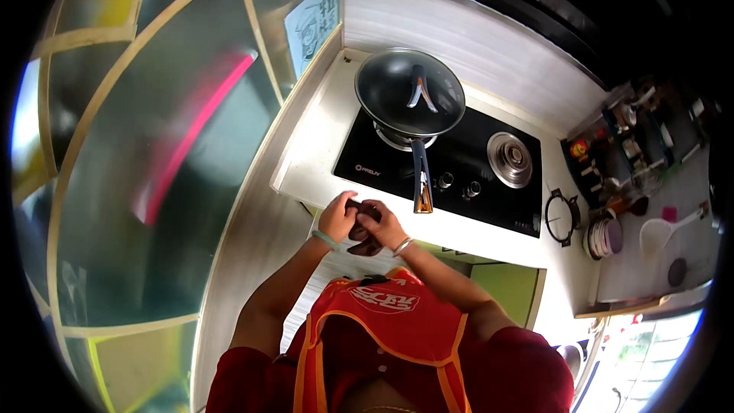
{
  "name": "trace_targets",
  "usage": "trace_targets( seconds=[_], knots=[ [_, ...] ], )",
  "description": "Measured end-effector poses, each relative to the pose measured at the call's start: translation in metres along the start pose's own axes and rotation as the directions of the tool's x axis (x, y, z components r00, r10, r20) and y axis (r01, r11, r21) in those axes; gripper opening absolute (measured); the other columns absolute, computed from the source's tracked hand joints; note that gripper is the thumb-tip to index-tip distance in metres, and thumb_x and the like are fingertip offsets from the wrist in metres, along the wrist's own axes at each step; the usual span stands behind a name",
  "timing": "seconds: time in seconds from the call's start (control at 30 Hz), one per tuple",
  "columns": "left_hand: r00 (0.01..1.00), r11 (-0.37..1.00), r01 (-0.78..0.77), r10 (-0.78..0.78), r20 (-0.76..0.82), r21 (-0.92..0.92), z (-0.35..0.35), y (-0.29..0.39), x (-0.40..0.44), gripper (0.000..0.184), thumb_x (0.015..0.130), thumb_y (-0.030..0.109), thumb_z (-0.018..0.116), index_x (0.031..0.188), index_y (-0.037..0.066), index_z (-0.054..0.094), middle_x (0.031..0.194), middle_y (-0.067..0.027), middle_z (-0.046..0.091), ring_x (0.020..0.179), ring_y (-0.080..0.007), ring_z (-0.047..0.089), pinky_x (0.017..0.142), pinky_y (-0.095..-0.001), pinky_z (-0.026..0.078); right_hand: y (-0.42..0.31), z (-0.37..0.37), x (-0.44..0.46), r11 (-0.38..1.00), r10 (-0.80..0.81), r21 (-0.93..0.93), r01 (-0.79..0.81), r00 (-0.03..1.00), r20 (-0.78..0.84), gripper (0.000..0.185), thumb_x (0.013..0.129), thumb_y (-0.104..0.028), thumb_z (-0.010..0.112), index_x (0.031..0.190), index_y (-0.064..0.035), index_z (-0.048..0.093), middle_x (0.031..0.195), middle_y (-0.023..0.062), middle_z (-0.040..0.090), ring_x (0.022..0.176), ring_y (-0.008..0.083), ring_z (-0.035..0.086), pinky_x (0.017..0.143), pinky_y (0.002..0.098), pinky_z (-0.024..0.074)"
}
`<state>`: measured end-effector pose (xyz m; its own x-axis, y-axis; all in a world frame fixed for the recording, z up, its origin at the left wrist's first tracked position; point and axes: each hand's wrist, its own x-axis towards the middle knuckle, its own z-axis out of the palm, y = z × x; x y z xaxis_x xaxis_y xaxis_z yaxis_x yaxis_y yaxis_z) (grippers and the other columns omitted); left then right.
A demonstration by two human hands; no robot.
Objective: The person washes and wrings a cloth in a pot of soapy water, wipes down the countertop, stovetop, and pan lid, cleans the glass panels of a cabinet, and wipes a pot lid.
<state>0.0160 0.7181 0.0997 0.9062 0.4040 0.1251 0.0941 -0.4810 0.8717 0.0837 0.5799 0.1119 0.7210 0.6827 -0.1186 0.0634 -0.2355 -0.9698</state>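
Observation:
Both hands are close together in front of the counter's front edge. My left hand (336, 218), with a green bangle at the wrist, is closed on a dark brown item (365, 239). My right hand (384, 225), with a pale bangle at the wrist, grips the same item from the other side. What the item is cannot be made out. Beyond the hands a black pan (375, 118) with a glass lid sits on the left burner of the black gas stove (474, 153), its handle (421, 176) pointing towards me.
The right burner (510, 159) is bare. A black ring stand (562, 216) and stacked bowls (602, 239) stand right of the stove. A white strainer (656, 235) and utensils hang on the right wall. A glass partition (176, 145) runs along the left.

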Motion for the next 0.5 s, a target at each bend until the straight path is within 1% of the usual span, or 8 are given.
trace_targets(
  seconds=[0.03, 0.07, 0.13, 0.2, 0.23, 0.33, 0.43, 0.5],
  knots=[
    [0.998, 0.997, -0.069, 0.069, -0.013, -0.03, -0.001, 0.009, 0.01, 0.029, 0.079, 0.004, 0.047, 0.109, 0.003, 0.05, 0.095, -0.017, 0.058, 0.087, -0.0294, 0.057, 0.076, -0.0345, 0.045, -0.007, -0.011, 0.003, 0.99, -0.003, 0.14, 0.001, 1.0, 0.016, 0.038, 0.08, -0.026, 0.063, 0.108, -0.0027, 0.052, 0.089, 0.0104, 0.061, 0.085, 0.0173, 0.058, 0.078, 0.0289, 0.0457],
    [0.995, 0.99, -0.096, 0.093, -0.028, -0.105, -0.001, 0.026, 0.021, 0.026, 0.081, 0.005, 0.048, 0.107, 0.003, 0.051, 0.097, -0.016, 0.059, 0.089, -0.0278, 0.057, 0.078, -0.0336, 0.045, -0.029, -0.027, 0.001, 0.992, -0.018, 0.123, 0.022, 0.999, -0.034, 0.032, 0.081, -0.022, 0.062, 0.105, -0.0017, 0.054, 0.087, 0.0077, 0.06, 0.082, 0.0133, 0.055, 0.075, 0.0263, 0.0456],
    [0.983, 0.973, -0.184, 0.179, -0.048, -0.141, 0.01, 0.047, 0.048, 0.025, 0.08, 0.01, 0.052, 0.105, 0.005, 0.052, 0.098, -0.0168, 0.057, 0.091, -0.0333, 0.055, 0.078, -0.0355, 0.045, -0.039, -0.054, 0.005, 0.985, -0.029, 0.165, 0.051, 0.991, -0.13, 0.026, 0.081, -0.018, 0.061, 0.101, -0.0013, 0.055, 0.085, 0.0058, 0.06, 0.08, 0.0121, 0.055, 0.074, 0.0249, 0.0451],
    [0.95, 0.943, -0.31, 0.304, -0.066, -0.12, 0.025, 0.074, 0.071, 0.023, 0.079, 0.01, 0.054, 0.102, 0.004, 0.053, 0.095, -0.0162, 0.057, 0.09, -0.0326, 0.055, 0.079, -0.0355, 0.045, -0.036, -0.081, 0.011, 0.959, -0.062, 0.258, 0.114, 0.978, -0.201, 0.023, 0.081, -0.016, 0.061, 0.098, -0.0012, 0.056, 0.085, 0.0042, 0.059, 0.081, 0.0105, 0.054, 0.074, 0.0244, 0.0447],
    [0.937, 0.931, -0.35, 0.348, -0.042, -0.104, 0.033, 0.085, 0.083, 0.021, 0.08, 0.004, 0.054, 0.1, 0.002, 0.054, 0.094, -0.0142, 0.057, 0.089, -0.0275, 0.057, 0.079, -0.0323, 0.045, -0.036, -0.093, 0.014, 0.956, -0.087, 0.249, 0.155, 0.96, -0.265, 0.021, 0.081, -0.014, 0.06, 0.098, -0.0011, 0.055, 0.087, 0.0034, 0.059, 0.081, 0.0097, 0.054, 0.074, 0.0236, 0.0443],
    [0.878, 0.876, -0.475, 0.478, 0.024, -0.08, 0.056, 0.118, 0.125, 0.024, 0.079, 0.004, 0.055, 0.103, 0.002, 0.051, 0.098, -0.0159, 0.055, 0.092, -0.0316, 0.054, 0.082, -0.035, 0.043, -0.038, -0.137, 0.034, 0.928, -0.075, 0.315, 0.197, 0.93, -0.359, 0.023, 0.082, -0.012, 0.059, 0.1, -0.0002, 0.053, 0.087, 0.0027, 0.058, 0.08, 0.009, 0.053, 0.074, 0.0223, 0.044],
    [0.841, 0.842, -0.539, 0.537, 0.067, 0.008, 0.074, 0.146, 0.182, 0.026, 0.079, 0.005, 0.054, 0.104, 0.003, 0.05, 0.1, -0.0166, 0.053, 0.094, -0.0344, 0.052, 0.083, -0.0367, 0.042, -0.045, -0.186, 0.078, 0.913, -0.164, 0.268, 0.307, 0.879, -0.448, 0.022, 0.082, -0.009, 0.057, 0.101, 0.0001, 0.052, 0.087, 0.0026, 0.058, 0.08, 0.0089, 0.053, 0.074, 0.0221, 0.044],
    [0.836, 0.836, -0.547, 0.544, 0.073, 0.03, 0.08, 0.164, 0.228, 0.026, 0.079, 0.007, 0.054, 0.105, 0.004, 0.05, 0.1, -0.0168, 0.053, 0.096, -0.0347, 0.051, 0.084, -0.0374, 0.042, -0.054, -0.223, 0.117, 0.935, -0.246, 0.12, 0.334, 0.855, -0.457, 0.023, 0.082, -0.01, 0.058, 0.102, -0.0001, 0.052, 0.087, 0.0046, 0.059, 0.081, 0.0101, 0.054, 0.074, 0.0229, 0.0441]
  ],
)
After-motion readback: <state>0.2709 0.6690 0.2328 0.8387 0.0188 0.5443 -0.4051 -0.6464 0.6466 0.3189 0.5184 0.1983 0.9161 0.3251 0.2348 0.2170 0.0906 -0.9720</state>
